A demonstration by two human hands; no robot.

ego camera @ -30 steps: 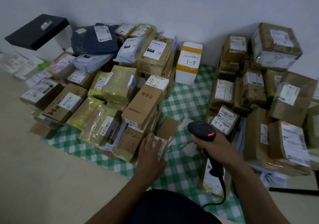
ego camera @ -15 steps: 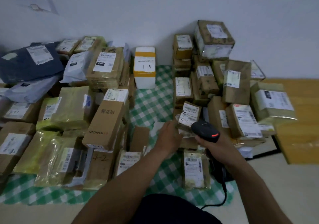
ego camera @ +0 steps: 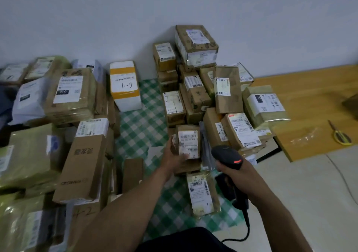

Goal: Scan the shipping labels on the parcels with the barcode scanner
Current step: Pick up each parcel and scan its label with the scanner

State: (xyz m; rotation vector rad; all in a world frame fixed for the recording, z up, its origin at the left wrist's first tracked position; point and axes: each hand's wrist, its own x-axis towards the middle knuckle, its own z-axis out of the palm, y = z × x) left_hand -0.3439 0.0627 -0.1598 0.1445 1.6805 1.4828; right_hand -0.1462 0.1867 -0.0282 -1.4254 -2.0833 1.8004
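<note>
1. Head view looks down at a green checked cloth (ego camera: 139, 127) on the floor by a white wall.
2. On the cloth, the left hand (ego camera: 173, 156) grips a small brown box (ego camera: 188, 133) at the front of the right pile (ego camera: 228, 96).
3. The fingers curl round the left side of the box. The thumb lies across the bottom of its label (ego camera: 188, 143).
4. This label is white with black bar codes. It faces up toward the camera.
5. The right hand (ego camera: 235, 172) holds the black scanner (ego camera: 226, 155). Its fingers are wrapped tight round the handle.
6. The head of the scanner is just to the right of the box and does not touch it. A red light glows on top of it.
7. A black cord (ego camera: 247, 224) hangs down from the handle.
8. A flat parcel (ego camera: 202, 192) lies on the cloth just below the box, between the two arms, with its sticker up.
9. The right pile is made of brown boxes stacked up against the wall.
10. The left pile (ego camera: 73, 96) has brown boxes and soft bags.
11. A white foam box (ego camera: 126, 100) marked "1-9" stands at the back, between the piles.
12. A wooden table (ego camera: 310, 96) is on the far right. Yellow scissors (ego camera: 340, 134) lie on it.
</note>
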